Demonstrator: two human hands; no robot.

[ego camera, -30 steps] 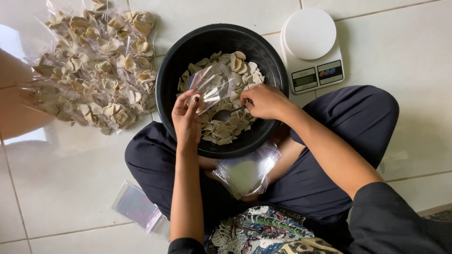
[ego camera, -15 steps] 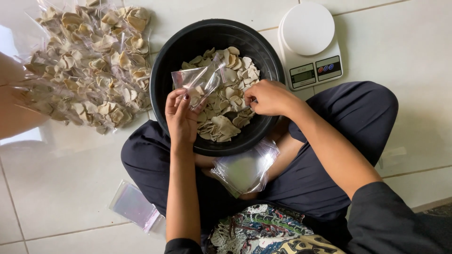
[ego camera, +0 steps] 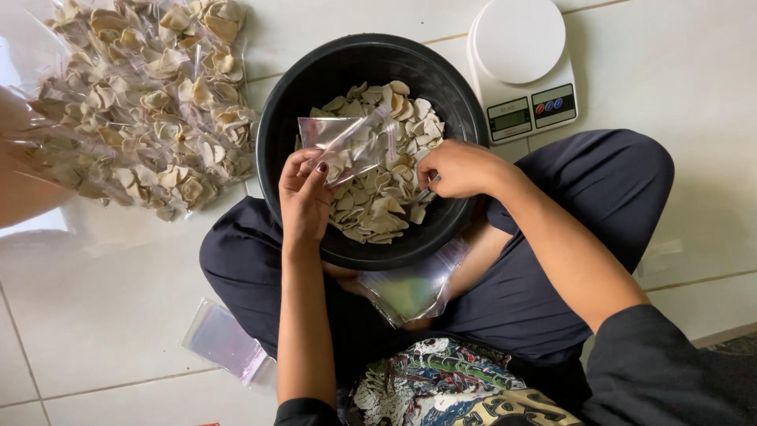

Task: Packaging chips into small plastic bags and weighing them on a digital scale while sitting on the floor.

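Floor [ego camera: 678,71]: glossy white ceramic tile with thin grey grout lines, reflecting pale light at the left edge. A person sits cross-legged on it in dark loose trousers and a patterned top.

Black basin [ego camera: 276,110]: round, smooth plastic, resting against the person's legs, part-filled with beige crackers [ego camera: 386,197], thin, curled and matte.

Small clear bag [ego camera: 347,142]: glossy transparent film, creased, held above the crackers inside the basin. The left hand [ego camera: 306,197] pinches its lower edge, thumb and fingers closed on the film.

Right hand [ego camera: 461,168]: fist closed on a thin metal utensil [ego camera: 424,192], its working end buried among the crackers at the basin's right side; its kind cannot be told.

Kitchen scale [ego camera: 522,63]: white, round platform, small display and coloured buttons, just beside the basin's upper right.

Filled bags [ego camera: 142,102]: clear packets of the same crackers, heaped at upper left.

Empty bags [ego camera: 410,288]: a stack on the lap below the basin; another flat stack [ego camera: 225,343] on the tile by the left knee.
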